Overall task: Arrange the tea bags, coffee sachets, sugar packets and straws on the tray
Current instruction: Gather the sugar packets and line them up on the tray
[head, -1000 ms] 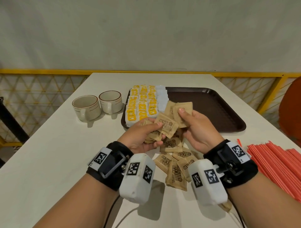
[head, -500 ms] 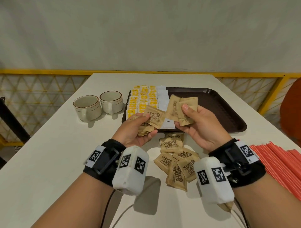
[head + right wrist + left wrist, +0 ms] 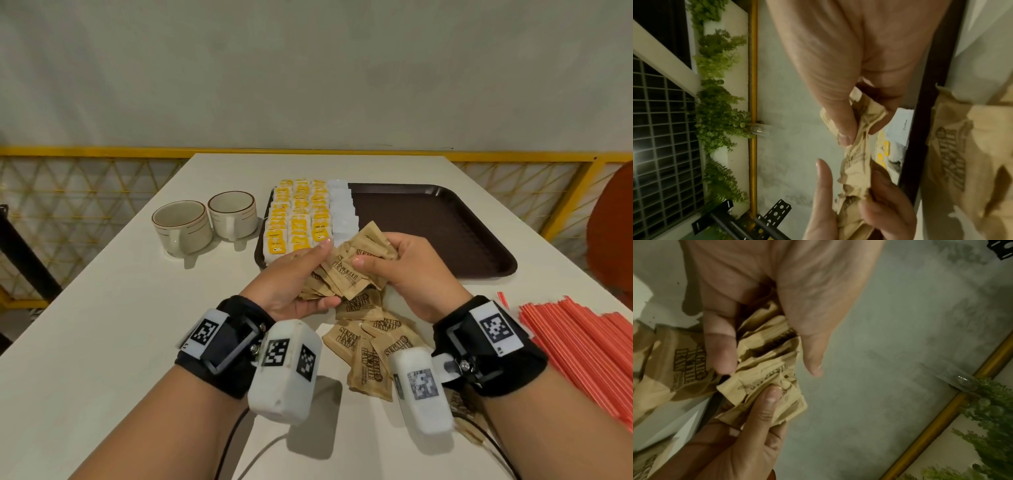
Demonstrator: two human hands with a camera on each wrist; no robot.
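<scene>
Both hands hold one fanned stack of brown sugar packets (image 3: 352, 270) just above the table, in front of the tray. My left hand (image 3: 301, 274) cups the stack from the left, thumb underneath. My right hand (image 3: 394, 263) pinches its right side, thumb on top. In the left wrist view the sugar packets (image 3: 766, 353) sit between fingers and thumb. The right wrist view shows the crumpled sugar packets (image 3: 857, 154) pinched edge-on. The dark brown tray (image 3: 445, 226) carries rows of yellow tea bags (image 3: 298, 219) and white coffee sachets (image 3: 342, 212) at its left end. Red straws (image 3: 582, 335) lie on the right.
More loose sugar packets (image 3: 370, 346) lie on the white table (image 3: 102, 325) between my wrists. Two cream cups (image 3: 205, 226) stand left of the tray. A yellow railing (image 3: 68, 150) runs behind the table, and an orange chair (image 3: 613, 233) is at the right edge.
The two hands have come together; the packets each hand held apart are now joined into one stack, slightly lower and nearer the tray's front edge.
</scene>
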